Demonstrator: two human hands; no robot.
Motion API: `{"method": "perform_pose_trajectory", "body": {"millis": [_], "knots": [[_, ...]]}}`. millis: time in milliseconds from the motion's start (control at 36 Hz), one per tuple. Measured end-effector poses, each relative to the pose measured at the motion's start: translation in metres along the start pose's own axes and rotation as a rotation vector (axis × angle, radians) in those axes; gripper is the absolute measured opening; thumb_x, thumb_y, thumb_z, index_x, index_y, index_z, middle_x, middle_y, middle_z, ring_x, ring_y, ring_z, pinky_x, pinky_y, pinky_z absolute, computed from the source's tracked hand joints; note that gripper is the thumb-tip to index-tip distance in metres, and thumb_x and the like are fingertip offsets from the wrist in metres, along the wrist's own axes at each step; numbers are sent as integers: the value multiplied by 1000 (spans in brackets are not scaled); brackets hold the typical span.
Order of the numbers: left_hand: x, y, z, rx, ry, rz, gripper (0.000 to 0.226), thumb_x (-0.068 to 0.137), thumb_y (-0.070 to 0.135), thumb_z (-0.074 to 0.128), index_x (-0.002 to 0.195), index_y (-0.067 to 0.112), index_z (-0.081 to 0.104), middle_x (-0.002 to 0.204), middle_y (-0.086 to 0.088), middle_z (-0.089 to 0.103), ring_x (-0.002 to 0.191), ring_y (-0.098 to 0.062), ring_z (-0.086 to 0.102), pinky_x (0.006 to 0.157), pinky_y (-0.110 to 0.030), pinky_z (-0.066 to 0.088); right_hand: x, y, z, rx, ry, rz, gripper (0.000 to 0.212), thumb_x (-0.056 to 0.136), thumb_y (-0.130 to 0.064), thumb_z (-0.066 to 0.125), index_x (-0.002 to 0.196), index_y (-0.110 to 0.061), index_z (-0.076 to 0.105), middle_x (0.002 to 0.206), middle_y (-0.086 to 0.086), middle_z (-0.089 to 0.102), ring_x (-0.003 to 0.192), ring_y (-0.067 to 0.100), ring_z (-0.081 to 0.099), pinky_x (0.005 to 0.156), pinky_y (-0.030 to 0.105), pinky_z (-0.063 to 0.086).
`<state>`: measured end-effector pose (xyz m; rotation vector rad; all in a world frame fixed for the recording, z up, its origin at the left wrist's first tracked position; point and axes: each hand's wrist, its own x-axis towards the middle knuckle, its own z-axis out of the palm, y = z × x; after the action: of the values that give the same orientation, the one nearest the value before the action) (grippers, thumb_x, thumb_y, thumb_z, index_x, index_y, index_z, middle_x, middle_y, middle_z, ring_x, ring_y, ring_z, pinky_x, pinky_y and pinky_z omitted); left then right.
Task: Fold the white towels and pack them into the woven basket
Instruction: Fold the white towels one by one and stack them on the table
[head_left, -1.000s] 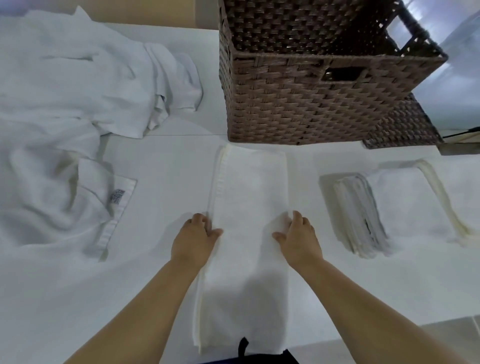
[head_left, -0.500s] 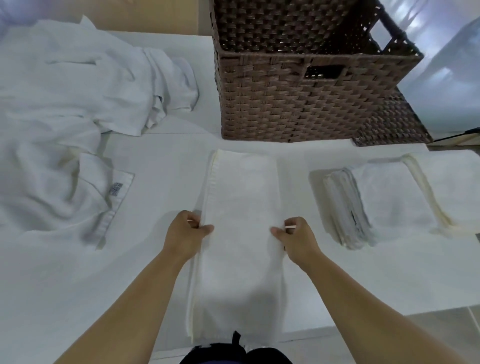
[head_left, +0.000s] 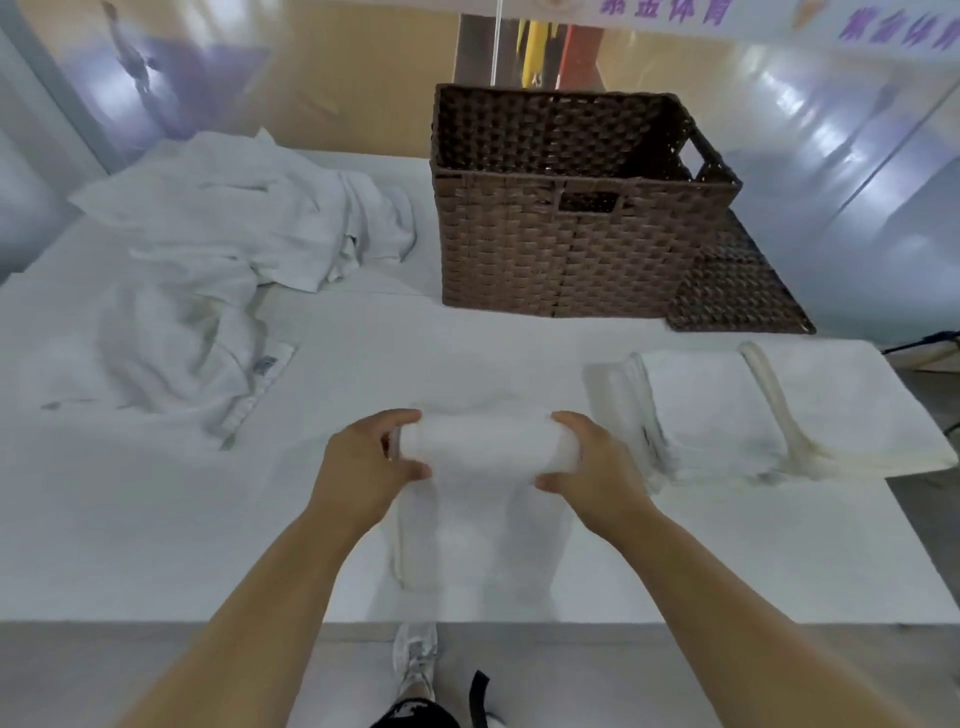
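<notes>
A long white towel (head_left: 480, 514) lies on the white table in front of me, its far half doubled back toward me over the near half. My left hand (head_left: 366, 467) grips the left end of that raised fold and my right hand (head_left: 592, 465) grips the right end. Behind it stands the brown woven basket (head_left: 561, 244), whose inside shows only dark weave. A stack of folded white towels (head_left: 727, 415) lies to the right of my right hand.
A heap of unfolded white towels (head_left: 208, 291) covers the table's left and back left. The basket's flat woven lid (head_left: 737, 291) lies at its right foot. The table's near edge (head_left: 156, 621) runs just below the towel, with floor and my shoe beneath.
Both hands have pinched the towel's long edges at mid-length and lifted the cloth up, so the far half now folds back toward me. The camera has tilted upward.
</notes>
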<state>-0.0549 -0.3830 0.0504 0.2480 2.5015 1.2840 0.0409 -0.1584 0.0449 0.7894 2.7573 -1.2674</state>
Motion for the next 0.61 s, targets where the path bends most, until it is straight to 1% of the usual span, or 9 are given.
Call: {"method": "perform_pose_trajectory", "body": {"millis": [83,139,194,278,361,417,500,556,611], "knots": [[-15,13,-1,49,48,102,36,68,12,81,97,30,68,93,3,65,80,-14,59,68,-18,42,-9,-7,-14,-167,78,-105,45,68,-31,81,109,-27,62,93,-6,55,87,18,57,65,24,42],[-22,18,-2,107,82,179,27,71,14,79,86,34,66,88,0,59,81,-19,56,68,-18,42,-14,-7,-23,-171,94,-148,42,67,-34,82,104,-24,65,95,-1,48,89,21,53,74,28,44],[-26,20,-4,157,100,207,22,73,20,78,87,33,67,95,-2,49,91,-24,50,78,-26,42,-18,-5,-31,-93,92,-181,39,65,-32,84,99,-27,63,102,-2,44,99,20,47,88,29,41],[-33,24,-9,160,68,252,21,76,24,76,94,28,66,117,7,49,110,-18,41,89,-30,37,-24,-1,-43,8,45,-244,40,68,-27,83,100,-23,58,110,-2,53,103,16,47,87,30,41],[-34,28,-13,77,-11,261,19,81,28,71,94,35,58,98,12,63,90,-9,57,73,-23,44,-28,2,-51,161,-73,-189,33,76,-29,77,96,-35,50,96,-11,60,88,9,56,70,27,46],[-33,30,-13,39,-56,199,16,84,34,66,91,42,53,87,13,63,76,-1,58,63,-17,41,-27,5,-52,186,-103,-148,31,80,-34,73,94,-36,47,93,-13,59,86,6,56,68,24,44],[-22,28,-11,-15,-65,163,11,87,38,60,92,43,53,85,13,65,72,3,59,62,-19,43,-21,6,-52,233,-118,-79,28,82,-43,68,99,-39,46,100,-19,60,90,-1,59,74,22,47],[-13,26,-9,-44,-72,148,11,88,39,59,97,41,54,86,12,67,73,-1,62,64,-22,45,-16,5,-50,257,-115,-48,27,81,-50,65,100,-42,48,99,-25,62,89,-9,60,71,15,46],[-1,21,-6,-48,-76,125,17,88,43,58,103,39,53,87,9,68,76,-7,64,66,-24,46,-8,4,-46,273,-102,-15,29,79,-55,63,102,-43,50,96,-28,64,86,-11,60,69,15,48]]}}
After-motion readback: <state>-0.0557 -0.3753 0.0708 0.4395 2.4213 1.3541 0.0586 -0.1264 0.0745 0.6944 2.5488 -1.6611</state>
